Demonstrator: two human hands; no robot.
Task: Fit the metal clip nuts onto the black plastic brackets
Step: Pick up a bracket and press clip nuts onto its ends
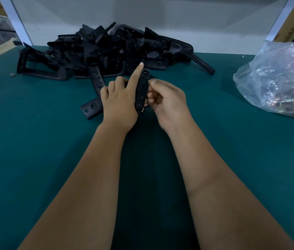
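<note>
Mid-fit: left hand point(119, 103) grips black bracket point(142, 91), index finger straight; right hand point(168, 101) pinches clip nut point(149, 82) at its edge; next, push nut on squarely.

one wide-angle view only, worn on the person's head; it looks forward and down over the green tabletop point(34, 141), close above it; both forearms run up from the bottom edge toward mid-frame; the pile of black brackets point(106, 51) lies beyond them, against the white back wall point(160, 15) at the tabletop's far edge.
</note>
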